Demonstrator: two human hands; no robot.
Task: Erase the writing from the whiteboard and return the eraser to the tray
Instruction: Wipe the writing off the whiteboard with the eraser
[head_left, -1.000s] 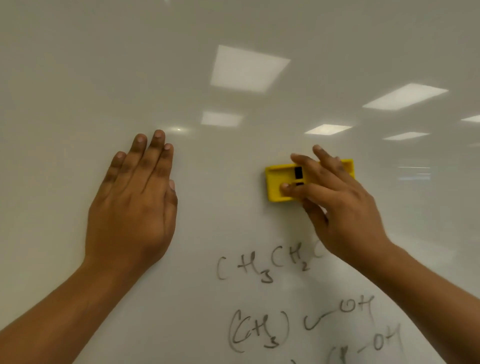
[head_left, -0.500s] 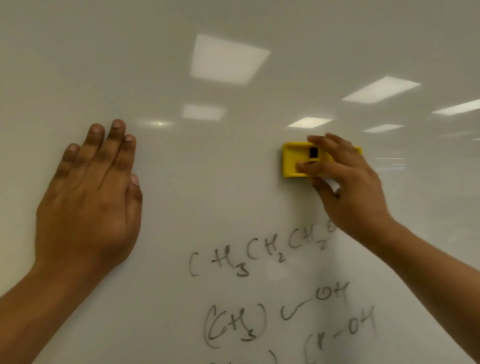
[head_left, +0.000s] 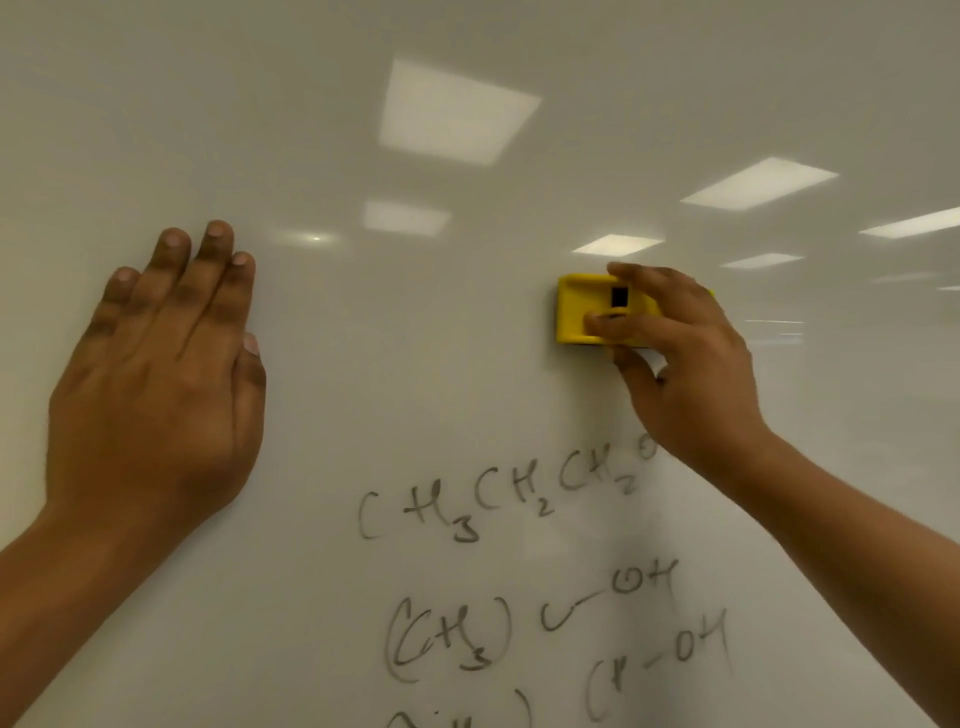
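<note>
A glossy whiteboard (head_left: 415, 364) fills the head view. My right hand (head_left: 685, 364) grips a yellow eraser (head_left: 579, 312) and presses it flat on the board, right of centre. Below the eraser stand several lines of dark chemical formulas (head_left: 509, 493), the first one partly hidden under my right wrist. My left hand (head_left: 161, 379) lies flat on the board at the left, fingers together and pointing up, holding nothing. No tray is in view.
Ceiling lights are mirrored in the upper and right parts of the board. More formula lines (head_left: 571, 639) run down to the bottom edge of the view.
My right hand has slid the eraser to the right across the board above the writing. The view has shifted, and more of the first formula line shows.
</note>
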